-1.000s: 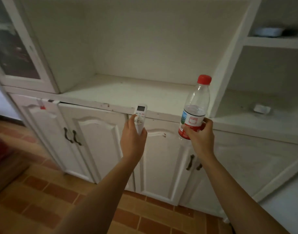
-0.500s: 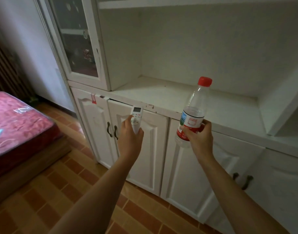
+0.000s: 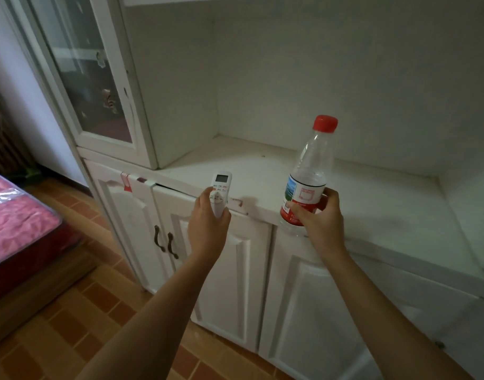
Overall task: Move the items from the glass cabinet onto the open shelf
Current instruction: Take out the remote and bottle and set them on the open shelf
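Clear plastic bottle (image 3: 308, 176), red cap up, white-and-red label around the lower body, held upright in the right hand (image 3: 321, 215); fingers wrapped around the label and base, closed firmly on it. Bottle base level with the front edge of the open shelf (image 3: 372, 204), not resting on it as far as can be told. White remote control (image 3: 220, 193), small grey display at its top end and buttons facing the camera, gripped in the left hand (image 3: 207, 229); thumb across the buttons, remaining fingers curled behind the lower half. Remote held upright in front of the shelf's front edge, apart from the bottle, well to its left.

Both forearms bare, extended forward from the bottom of the frame.

Open shelf: broad white surface set in a white recess, back wall and left side wall plain. Below it, white cupboard doors (image 3: 229, 270) with raised panels; two dark curved handles (image 3: 165, 242) side by side on the left pair. A red tag (image 3: 126, 182) hanging at the top of the leftmost door.

Glass cabinet (image 3: 90, 78) at upper left, white-framed glass door shut, interior dim behind reflections, contents not legible.

Floor of brown-orange tiles (image 3: 79, 325). Red patterned mattress (image 3: 15, 215) at the far left edge.
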A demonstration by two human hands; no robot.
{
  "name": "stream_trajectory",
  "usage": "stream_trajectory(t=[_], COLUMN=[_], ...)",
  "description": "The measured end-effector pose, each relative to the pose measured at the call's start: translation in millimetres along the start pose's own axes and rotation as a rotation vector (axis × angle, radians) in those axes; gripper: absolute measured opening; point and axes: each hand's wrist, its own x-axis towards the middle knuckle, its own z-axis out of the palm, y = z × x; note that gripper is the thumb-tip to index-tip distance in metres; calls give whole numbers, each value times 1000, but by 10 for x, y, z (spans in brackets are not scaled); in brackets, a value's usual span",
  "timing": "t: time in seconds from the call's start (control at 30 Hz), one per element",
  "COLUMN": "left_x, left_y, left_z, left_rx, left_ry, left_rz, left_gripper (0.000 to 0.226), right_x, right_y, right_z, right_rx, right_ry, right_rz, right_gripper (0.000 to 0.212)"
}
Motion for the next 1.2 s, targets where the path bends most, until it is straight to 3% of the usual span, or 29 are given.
stream_trajectory(t=[0.37,0.73,0.87,1.2], left_x=[1466,2796,3256,3637], left_y=[-65,-567,-759,-1016], left_z=[614,895,952,1318], left_rx=[35,-62,0,72], left_ry=[19,-198,-301,-430], left_rz=[15,13,31,75], left_gripper=[46,52,53,54], right_x=[1461,2264,2492,2750], right_y=[122,189,160,248], right_z=[696,1766,2153,2660], right_rx=[-28,-21,-30,-14], right_ry=[-57,36,94,187], right_rz=[0,45,47,82], right_gripper=[61,61,61,51])
